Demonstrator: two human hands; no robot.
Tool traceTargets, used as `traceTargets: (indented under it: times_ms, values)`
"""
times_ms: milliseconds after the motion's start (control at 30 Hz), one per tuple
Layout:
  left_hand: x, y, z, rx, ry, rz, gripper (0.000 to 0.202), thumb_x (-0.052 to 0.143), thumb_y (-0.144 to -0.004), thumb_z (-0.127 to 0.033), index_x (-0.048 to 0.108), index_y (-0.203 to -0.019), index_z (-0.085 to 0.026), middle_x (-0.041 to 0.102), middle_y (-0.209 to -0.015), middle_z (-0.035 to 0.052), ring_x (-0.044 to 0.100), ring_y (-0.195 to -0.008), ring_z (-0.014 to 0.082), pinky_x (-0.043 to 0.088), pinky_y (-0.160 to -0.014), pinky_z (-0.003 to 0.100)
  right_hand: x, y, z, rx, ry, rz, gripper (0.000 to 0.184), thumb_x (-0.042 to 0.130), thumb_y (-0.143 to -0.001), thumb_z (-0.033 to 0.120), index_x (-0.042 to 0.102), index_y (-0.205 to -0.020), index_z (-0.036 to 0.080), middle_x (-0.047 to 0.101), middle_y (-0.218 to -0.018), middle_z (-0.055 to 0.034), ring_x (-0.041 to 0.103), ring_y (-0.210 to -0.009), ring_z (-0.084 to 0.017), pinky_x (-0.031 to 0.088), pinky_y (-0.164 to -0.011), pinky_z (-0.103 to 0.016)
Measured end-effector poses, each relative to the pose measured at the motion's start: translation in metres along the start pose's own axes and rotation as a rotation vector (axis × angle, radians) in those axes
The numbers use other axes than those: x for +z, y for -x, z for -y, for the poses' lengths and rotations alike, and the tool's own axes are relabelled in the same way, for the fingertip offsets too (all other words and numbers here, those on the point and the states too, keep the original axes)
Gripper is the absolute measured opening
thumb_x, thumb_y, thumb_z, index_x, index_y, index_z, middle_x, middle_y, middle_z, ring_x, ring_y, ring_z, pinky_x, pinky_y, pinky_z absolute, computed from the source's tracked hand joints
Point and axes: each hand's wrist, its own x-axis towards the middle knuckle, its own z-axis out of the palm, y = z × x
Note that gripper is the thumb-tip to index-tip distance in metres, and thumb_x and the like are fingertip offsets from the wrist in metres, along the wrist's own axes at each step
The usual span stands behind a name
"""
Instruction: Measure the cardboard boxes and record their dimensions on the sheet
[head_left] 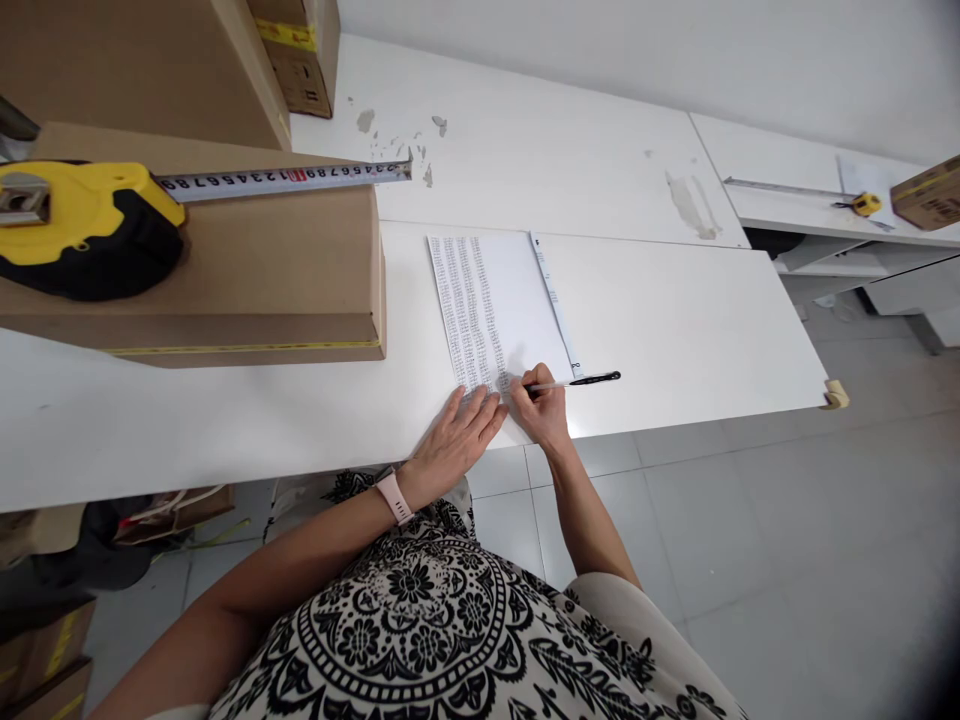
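Note:
A white sheet of paper (517,290) lies on the white table, its left part covered with columns of small handwriting. My right hand (541,405) is closed around a black-and-clear pen (577,381) at the lower part of the sheet. The pen's tip is hidden behind my fingers, and its capped end points right. Flat on the paper's lower left corner rests my left hand (457,440), fingers stretched out and holding nothing. A pale blue printed strip (553,300) runs along the sheet's right edge.
A cardboard box (315,270) stands left of the paper, with a yellow tape measure (90,225) on top, its blade extended. More boxes (307,60) are behind. The white table (675,340) ends at a padded corner (835,394). Another tape measure (866,204) lies far right.

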Motion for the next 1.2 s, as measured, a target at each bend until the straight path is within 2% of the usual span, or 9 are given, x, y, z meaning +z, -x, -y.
traceTargets:
  times_ms: [200, 567, 1200]
  values:
    - [0.0018, -0.0001, -0.0007, -0.002, 0.0, 0.011, 0.063, 0.041, -0.099, -0.012, 0.031, -0.162, -0.008, 0.041, -0.165, 0.0174, 0.03, -0.155, 0.0338, 0.025, -0.129, 0.055, -0.0001, -0.0005, -0.0033, -0.004, -0.015, -0.008, 0.03, 0.064, -0.084, 0.031, 0.039, -0.068, 0.025, 0.04, -0.057, 0.0077, 0.036, -0.052, -0.01, 0.031, -0.052, -0.026]
    - [0.0033, 0.0, -0.0007, -0.001, -0.022, -0.019, 0.058, 0.038, -0.101, -0.013, 0.037, -0.159, -0.008, 0.044, -0.163, 0.0163, 0.034, -0.153, 0.0342, 0.028, -0.127, 0.055, 0.0004, -0.0002, -0.0027, -0.011, -0.013, -0.023, 0.029, 0.063, -0.084, 0.03, 0.04, -0.069, 0.025, 0.04, -0.056, 0.008, 0.036, -0.052, -0.01, 0.031, -0.053, -0.027]
    - [0.0019, -0.0002, 0.0002, -0.002, -0.005, -0.007, 0.06, 0.039, -0.099, -0.01, 0.036, -0.159, -0.009, 0.042, -0.164, 0.016, 0.033, -0.154, 0.0338, 0.027, -0.128, 0.055, 0.0005, -0.0007, -0.0068, 0.009, -0.021, -0.062, 0.026, 0.062, -0.083, 0.029, 0.04, -0.07, 0.025, 0.041, -0.057, 0.0084, 0.037, -0.053, -0.01, 0.032, -0.054, -0.026]
